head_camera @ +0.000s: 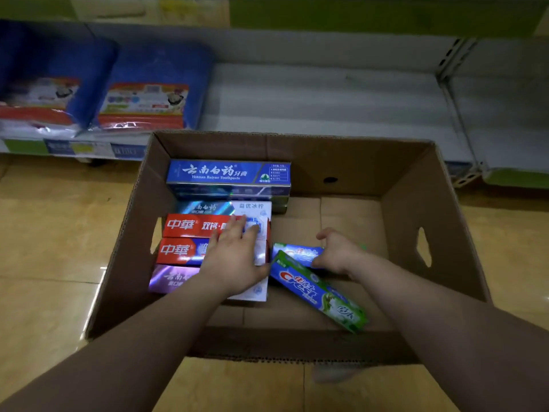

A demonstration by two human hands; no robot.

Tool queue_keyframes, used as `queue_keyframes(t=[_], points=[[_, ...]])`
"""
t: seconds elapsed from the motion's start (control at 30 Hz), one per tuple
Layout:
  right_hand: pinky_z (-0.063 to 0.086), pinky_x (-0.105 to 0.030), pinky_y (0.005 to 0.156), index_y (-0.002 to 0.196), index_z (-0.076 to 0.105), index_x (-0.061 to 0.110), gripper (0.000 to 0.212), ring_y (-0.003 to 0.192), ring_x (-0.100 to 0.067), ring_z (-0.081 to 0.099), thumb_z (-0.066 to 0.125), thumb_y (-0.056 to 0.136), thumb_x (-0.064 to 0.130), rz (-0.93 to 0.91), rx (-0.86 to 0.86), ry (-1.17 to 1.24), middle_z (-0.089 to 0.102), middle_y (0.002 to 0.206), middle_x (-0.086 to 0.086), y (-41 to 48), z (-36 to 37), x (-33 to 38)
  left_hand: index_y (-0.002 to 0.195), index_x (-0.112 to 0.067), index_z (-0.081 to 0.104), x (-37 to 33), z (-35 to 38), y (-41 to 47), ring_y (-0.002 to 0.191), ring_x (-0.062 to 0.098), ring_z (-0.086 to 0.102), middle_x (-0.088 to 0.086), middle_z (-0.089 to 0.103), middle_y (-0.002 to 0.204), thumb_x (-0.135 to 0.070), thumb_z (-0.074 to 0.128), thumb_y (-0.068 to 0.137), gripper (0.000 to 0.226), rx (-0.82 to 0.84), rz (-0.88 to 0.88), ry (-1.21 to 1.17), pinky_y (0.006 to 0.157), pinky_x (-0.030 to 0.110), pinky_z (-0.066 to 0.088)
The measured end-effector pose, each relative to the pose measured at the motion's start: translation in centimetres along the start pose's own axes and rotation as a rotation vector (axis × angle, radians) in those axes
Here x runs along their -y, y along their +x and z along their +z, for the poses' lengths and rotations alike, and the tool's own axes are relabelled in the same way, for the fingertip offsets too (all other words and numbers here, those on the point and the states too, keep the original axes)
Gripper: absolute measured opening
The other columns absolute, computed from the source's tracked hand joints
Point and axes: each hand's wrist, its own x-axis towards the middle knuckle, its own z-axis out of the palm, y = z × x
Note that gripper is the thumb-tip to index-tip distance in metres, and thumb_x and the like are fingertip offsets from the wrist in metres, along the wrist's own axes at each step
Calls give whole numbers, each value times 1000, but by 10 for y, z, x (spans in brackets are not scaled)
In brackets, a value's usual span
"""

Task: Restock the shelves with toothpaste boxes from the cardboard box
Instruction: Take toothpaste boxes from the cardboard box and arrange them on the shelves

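**Room on the right**

Your open lane is the right half of the brown cardboard box (416, 203), fenced by its upright walls. Stacked toothpaste cartons (208, 200) crowd the left. A slanted green-and-blue Crest carton (315, 292) lies across the near middle.

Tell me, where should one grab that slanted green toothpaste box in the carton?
Probably around its near half, pinching the two long sides from above. The green toothpaste box lies slantwise on the cardboard box floor with bare floor beside that half; the right hand crowds its far end.
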Motion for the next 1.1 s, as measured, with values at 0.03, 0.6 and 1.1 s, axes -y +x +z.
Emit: queue_keyframes(t=[0.03, 0.6, 1.1], points=[[42, -31, 100, 140, 38, 17, 71, 123, -29, 48, 72, 78, 21, -38, 5, -130, 48, 137, -10, 3, 0, -4, 150, -22, 20, -5, 1, 3, 148, 22, -1, 6, 6, 161, -58, 58, 82, 86, 6, 101, 84, 118, 46, 3], [33, -37, 104, 137, 34, 20, 68, 130, -28, 35, 68, 79, 24, -185, -30, -566, 36, 140, -7, 17, -8, -60, 144, -6, 25, -72, 36, 11, 123, 45, 38, 25, 31, 141, -7, 36, 97, 48, 128, 488, 623, 109, 54, 24], [46, -29, 86, 134, 42, 16, 53, 112, -28, 57, 50, 84, -1, -44, -59, -227, 60, 122, -13, 25, -39, -94, 138, -15, 30, -65, 17, 31, 119, 30, 44, 10, 44, 137, -22, 46, 93, 49, 173, 360, 331, 108, 39, 26]])
